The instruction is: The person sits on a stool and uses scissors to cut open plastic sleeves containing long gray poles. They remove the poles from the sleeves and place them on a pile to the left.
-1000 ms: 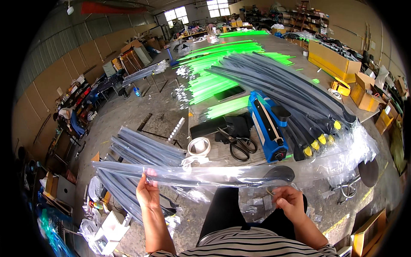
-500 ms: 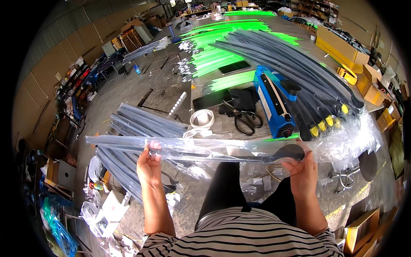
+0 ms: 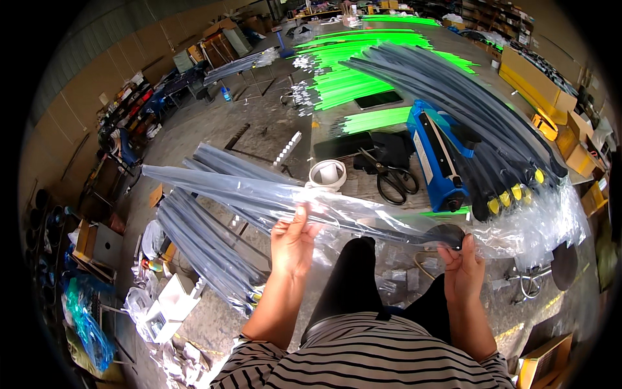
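A long clear plastic sleeve [image 3: 363, 211] stretches across in front of me, with a dark slender item inside it. That item has a wide, rounded black end [image 3: 446, 235] at the right. My left hand [image 3: 293, 245] pinches the sleeve near its middle, thumb on top. My right hand [image 3: 464, 262] grips the sleeve at the rounded black end. From my left hand the far part of the sleeve slopes up to the left, over bundles of similar sleeved items [image 3: 210, 243]. Just beyond the sleeve lie black-handled scissors [image 3: 391, 181] and a roll of white tape [image 3: 327, 175].
A blue impulse sealer [image 3: 435, 159] stands on the table, right of the scissors. Beyond lie green rods [image 3: 363, 71] and a large pile of sleeved dark items [image 3: 460, 91]. Cardboard boxes [image 3: 534, 78] line the right side. Plastic scraps and a white box [image 3: 170, 305] are at lower left.
My left hand has slid right along the sleeve, nearer my right hand. The sleeve's left end has risen and it now slants. The view has shifted a little to the left.
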### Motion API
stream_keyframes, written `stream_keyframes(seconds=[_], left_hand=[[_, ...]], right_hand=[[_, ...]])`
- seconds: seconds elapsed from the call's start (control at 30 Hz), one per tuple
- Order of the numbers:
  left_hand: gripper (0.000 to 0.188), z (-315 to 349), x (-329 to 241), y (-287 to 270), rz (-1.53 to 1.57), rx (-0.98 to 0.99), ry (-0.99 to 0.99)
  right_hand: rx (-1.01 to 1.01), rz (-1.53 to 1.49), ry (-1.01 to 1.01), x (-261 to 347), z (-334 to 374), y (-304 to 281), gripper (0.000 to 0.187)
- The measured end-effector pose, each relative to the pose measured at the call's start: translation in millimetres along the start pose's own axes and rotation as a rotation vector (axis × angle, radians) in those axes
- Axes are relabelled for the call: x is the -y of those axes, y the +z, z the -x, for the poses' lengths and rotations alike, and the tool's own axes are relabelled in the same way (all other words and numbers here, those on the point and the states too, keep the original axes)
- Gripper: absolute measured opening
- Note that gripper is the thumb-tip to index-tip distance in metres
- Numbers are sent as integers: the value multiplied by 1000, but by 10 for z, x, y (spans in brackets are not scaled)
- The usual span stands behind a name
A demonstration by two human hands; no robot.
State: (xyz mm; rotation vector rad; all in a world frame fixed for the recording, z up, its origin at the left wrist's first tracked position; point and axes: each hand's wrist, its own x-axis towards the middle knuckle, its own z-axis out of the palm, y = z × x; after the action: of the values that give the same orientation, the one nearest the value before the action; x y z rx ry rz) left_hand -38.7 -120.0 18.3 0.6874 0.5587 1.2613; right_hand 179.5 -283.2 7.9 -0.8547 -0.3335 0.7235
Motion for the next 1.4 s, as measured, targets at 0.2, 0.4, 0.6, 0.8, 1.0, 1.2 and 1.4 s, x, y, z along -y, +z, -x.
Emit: stream_keyframes(seconds=[0.2,0.4,0.6,0.8,1.0,1.2,1.4], left_hand=[[14,169,366,347,5,113,-139],[13,274,548,506,18,210,-173],[10,174,394,341,-36,130,-48],[12,125,279,194,-41,98,-1],[10,28,257,144,-79,39,-34],[14,-241,403,348,-16,9,-79],[14,-664,691,586,36,41,-109]], right_hand=[[45,-25,5,20,27,150,24],[49,-26,77,-124,14,130,24],[-106,-68,-19,157,-157,12,21],[-146,198,-233,286,-340,-331,19],[-171,382,-153,502,-580,-101,24],[-14,928,-364,581,-1101,-254,24],[-143,1505,-655,663,-1688,-143,28]])
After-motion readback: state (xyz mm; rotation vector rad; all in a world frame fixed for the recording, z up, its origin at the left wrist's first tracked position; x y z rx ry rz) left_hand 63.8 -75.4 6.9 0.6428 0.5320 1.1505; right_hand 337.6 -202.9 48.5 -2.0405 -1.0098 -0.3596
